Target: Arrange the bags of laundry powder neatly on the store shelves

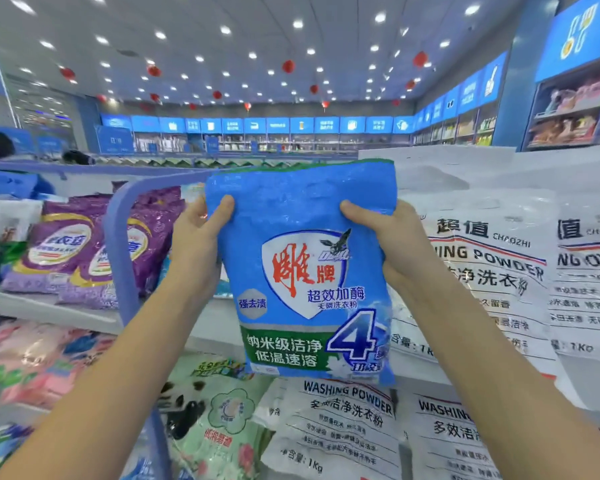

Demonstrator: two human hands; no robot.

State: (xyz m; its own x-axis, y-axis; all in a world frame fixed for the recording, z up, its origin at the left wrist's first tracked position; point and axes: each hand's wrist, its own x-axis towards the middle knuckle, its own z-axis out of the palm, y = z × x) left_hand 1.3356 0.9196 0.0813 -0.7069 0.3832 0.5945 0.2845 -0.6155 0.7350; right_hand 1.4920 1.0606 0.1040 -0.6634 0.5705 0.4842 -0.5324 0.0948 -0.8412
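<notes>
While the blue bag (309,271) is hanging upright in mid-air in front of the shelves (66,315), the left grip (198,244) is clamping its upper edge at 9 o'clock and the right grip (385,244) is clamping it at 3 o'clock, thumbs lying on the front face. The film is creasing under both thumbs, so the bag is judged soft, with loose powder weighing toward 6 o'clock. Glossy film is probably slippery; supporting the base is advisable. White bags (482,271) are standing at 3 o'clock, purple bags (84,247) at 9 o'clock.
</notes>
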